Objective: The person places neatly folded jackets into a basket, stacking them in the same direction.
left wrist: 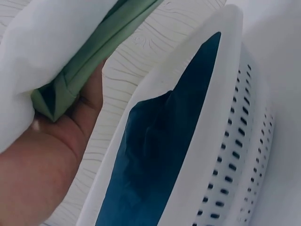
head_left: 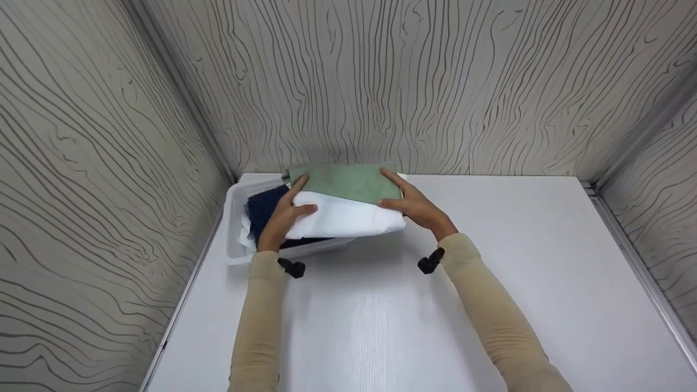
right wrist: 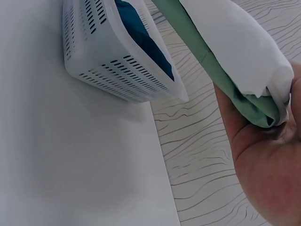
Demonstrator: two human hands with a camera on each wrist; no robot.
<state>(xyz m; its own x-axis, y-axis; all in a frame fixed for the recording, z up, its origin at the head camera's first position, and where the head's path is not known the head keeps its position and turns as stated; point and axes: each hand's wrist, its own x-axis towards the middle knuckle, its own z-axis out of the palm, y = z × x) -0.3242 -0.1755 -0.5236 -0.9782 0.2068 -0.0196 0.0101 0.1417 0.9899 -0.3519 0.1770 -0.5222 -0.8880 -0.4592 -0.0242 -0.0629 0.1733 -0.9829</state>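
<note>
A folded cloth bundle, green (head_left: 343,181) on the far side and white (head_left: 343,218) on the near side, is held up between both hands. My left hand (head_left: 282,215) grips its left end, thumb on the white part. At the right end my right hand (head_left: 420,208) grips it, thumb and fingers reaching over the green. In the wrist views the green layers (left wrist: 87,63) wrap under the white (right wrist: 240,44), and each palm lies against an end. The bundle overlaps the right part of a white plastic basket (head_left: 233,218) in the head view.
Inside the basket lie a dark blue cloth (head_left: 264,204) and a piece of white cloth (head_left: 246,231). The basket's perforated wall (right wrist: 131,77) stands on the white table (head_left: 501,261), near the left and back patterned panels (head_left: 381,81). Metal rails (head_left: 642,283) edge the table.
</note>
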